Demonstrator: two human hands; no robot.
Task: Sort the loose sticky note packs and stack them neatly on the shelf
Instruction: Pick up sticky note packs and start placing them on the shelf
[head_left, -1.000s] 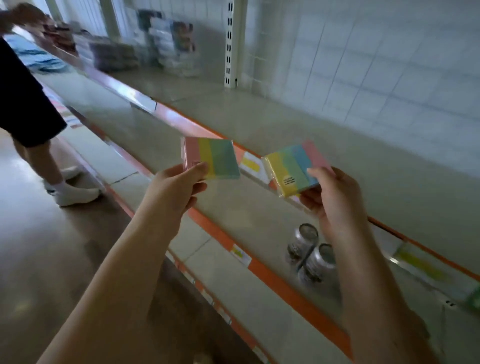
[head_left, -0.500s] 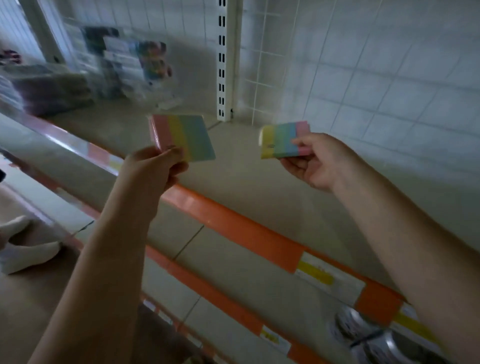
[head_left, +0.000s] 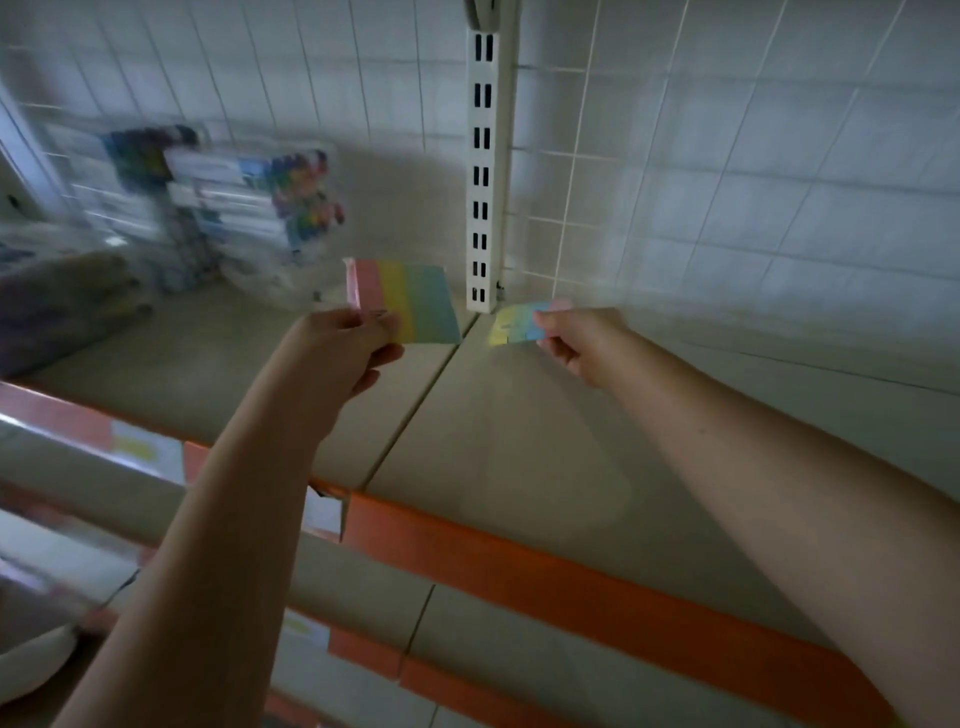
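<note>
Nearest, lower shelves (head_left: 358, 603) w/ orange front strips stepped down toward the bottom left, price labels on them blurred. Above that, the beige shelf (head_left: 498, 447) had an orange front edge (head_left: 571, 577) & a seam running front to back near its middle. Both forearms reached over it from the near side. Left hand (head_left: 343, 348) pinched the left sticky note pack (head_left: 410, 304) at its near corner, thumb on top, fingers curled under; pack showed pink, yellow, green stripes & was held above the shelf. Right hand (head_left: 576, 340) gripped the right sticky note pack (head_left: 517, 325), yellow-to-blue, blurred, low over the shelf just right of the seam; can't tell if it touched. Far back: white slotted upright (head_left: 483, 166) against a wire grid back panel (head_left: 727, 182). Far left, clear packs of stationery (head_left: 234, 208) stood stacked, too blurred to read.
</note>
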